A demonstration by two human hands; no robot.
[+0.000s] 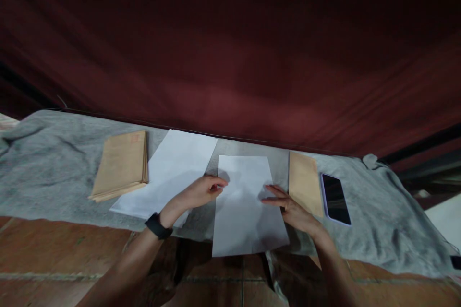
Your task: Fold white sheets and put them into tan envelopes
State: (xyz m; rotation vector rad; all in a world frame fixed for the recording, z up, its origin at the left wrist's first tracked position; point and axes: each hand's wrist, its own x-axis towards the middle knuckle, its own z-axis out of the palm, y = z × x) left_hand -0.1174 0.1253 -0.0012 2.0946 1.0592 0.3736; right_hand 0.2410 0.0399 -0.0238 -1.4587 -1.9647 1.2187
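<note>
Bunches fingers of left hand (206, 190) over left edge of white sheet (248, 228), cannot tell if pinching; spreads right hand's (292, 210) over right edge. Likely light, limp; best gripped by edges.

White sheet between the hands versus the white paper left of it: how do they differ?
The sheet sits nearly straight; the left paper slants. The right hand overlaps the sheet in view; a brown pile overlaps the left paper's edge. Both are white, over gray cloth, with no print visible.
</note>
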